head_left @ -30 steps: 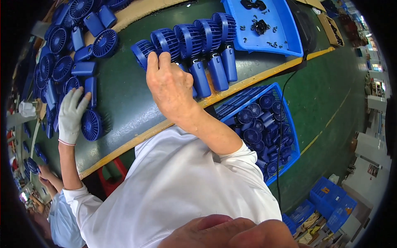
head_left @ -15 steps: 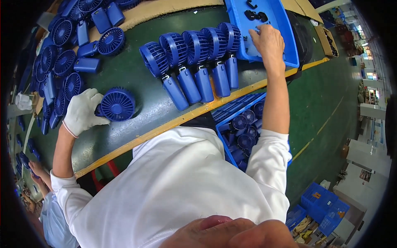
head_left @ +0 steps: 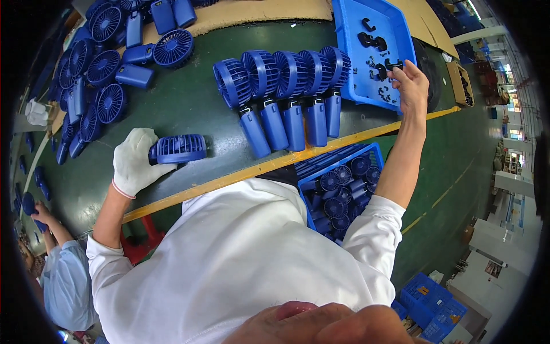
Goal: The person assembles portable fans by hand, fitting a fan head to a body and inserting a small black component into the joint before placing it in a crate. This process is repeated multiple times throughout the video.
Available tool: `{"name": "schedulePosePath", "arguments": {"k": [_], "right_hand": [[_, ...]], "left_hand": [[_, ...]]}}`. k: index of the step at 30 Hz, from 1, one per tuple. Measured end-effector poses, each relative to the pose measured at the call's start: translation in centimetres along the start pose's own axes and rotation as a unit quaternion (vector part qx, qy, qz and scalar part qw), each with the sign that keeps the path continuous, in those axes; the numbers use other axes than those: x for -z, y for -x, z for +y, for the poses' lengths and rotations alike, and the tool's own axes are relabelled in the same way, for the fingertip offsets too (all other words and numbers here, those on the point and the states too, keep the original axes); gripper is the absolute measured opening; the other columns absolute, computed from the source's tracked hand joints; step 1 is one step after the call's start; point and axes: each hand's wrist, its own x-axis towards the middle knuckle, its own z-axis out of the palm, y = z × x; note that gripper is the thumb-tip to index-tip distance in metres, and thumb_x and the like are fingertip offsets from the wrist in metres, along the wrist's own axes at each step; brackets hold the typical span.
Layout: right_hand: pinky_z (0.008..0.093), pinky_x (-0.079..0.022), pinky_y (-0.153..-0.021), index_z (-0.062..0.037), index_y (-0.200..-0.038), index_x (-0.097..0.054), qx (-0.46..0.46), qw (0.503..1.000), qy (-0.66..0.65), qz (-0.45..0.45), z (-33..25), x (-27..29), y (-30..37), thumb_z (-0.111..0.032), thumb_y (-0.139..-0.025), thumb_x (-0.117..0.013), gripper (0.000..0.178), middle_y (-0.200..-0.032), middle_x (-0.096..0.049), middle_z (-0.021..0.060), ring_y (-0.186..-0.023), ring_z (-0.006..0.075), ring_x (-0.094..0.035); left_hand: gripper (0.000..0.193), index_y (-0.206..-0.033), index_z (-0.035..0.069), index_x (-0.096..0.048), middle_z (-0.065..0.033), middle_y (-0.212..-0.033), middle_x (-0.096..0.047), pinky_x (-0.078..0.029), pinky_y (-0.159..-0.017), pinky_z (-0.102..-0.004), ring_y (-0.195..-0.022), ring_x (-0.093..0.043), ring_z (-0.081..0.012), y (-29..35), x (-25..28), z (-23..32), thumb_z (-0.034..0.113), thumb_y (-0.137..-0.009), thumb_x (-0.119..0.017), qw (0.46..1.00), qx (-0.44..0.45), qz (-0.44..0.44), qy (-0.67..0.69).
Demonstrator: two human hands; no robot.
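Observation:
My left hand (head_left: pixel 136 161), in a white glove, is closed round the handle end of a blue handheld fan (head_left: pixel 181 149). The fan's round head points right, its cage seen edge-on just above the bench. My bare right hand (head_left: pixel 412 87) is over the right side of a blue tray (head_left: pixel 348 43), fingers curled together at a small black C-shaped clip (head_left: pixel 393 63). More black clips (head_left: pixel 372 40) and tiny black bits lie in the tray. Between my hands, several blue fans (head_left: pixel 277 74) stand in a slanted row, heads away from me and handles toward me.
A heap of blue fans (head_left: pixel 106 67) covers the bench's far left. Below the yellow bench edge (head_left: pixel 229 182) stands a blue crate (head_left: pixel 306 198) of fans. Cardboard (head_left: pixel 263 10) lies along the back. Another person's hand (head_left: pixel 41 213) holds a blue part at far left.
The fan in my left hand has turned from face-up to edge-on. My right hand has shifted from the tray's left part to its right side, with fingers curled at a black clip.

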Motion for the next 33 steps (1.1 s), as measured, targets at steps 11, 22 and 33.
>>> {"name": "schedulePosePath", "arguments": {"k": [11,22,33], "right_hand": [[0.031,-0.055,-0.078,0.0139,-0.115,-0.059,0.13,0.971,-0.198,-0.003,-4.4,-7.1,10.5,0.006,-0.085,-0.062,0.031,-0.109,-0.066,0.0187,-0.095,0.0236,-0.067],[0.029,-0.059,-0.065,0.0118,-0.105,-0.06,0.097,0.901,-0.371,-0.204,-7.9,-20.9,24.6,0.008,-0.084,-0.064,0.022,-0.103,-0.058,0.0137,-0.082,0.0215,-0.067],[0.0197,-0.044,-0.05,0.0074,-0.093,-0.064,0.017,0.879,-0.392,-0.272,-5.8,-24.5,26.0,-0.002,-0.087,-0.068,0.011,-0.097,-0.054,0.0059,-0.064,0.008,-0.054]], "left_hand": [[0.029,-0.064,0.005,-0.059,-0.0128,-0.057,-0.051,-0.042,-0.052,-0.0363,-0.051,-0.054,-0.0284,2.3,-1.2,-0.5,0.03,-0.071,-0.072,0.974,0.188,0.1,0.072],[0.036,-0.107,-0.002,-0.06,-0.0081,-0.091,-0.067,-0.049,-0.077,-0.0291,-0.082,-0.062,-0.0149,-0.3,-3.9,5.8,0.028,-0.087,-0.063,0.696,0.28,0.19,0.634],[0.027,-0.08,-0.002,-0.067,-0.0073,-0.066,-0.064,-0.048,-0.058,-0.0274,-0.061,-0.055,-0.0073,-1.9,-2.5,6.9,0.025,-0.075,-0.07,0.841,0.301,0.122,0.432]]}}
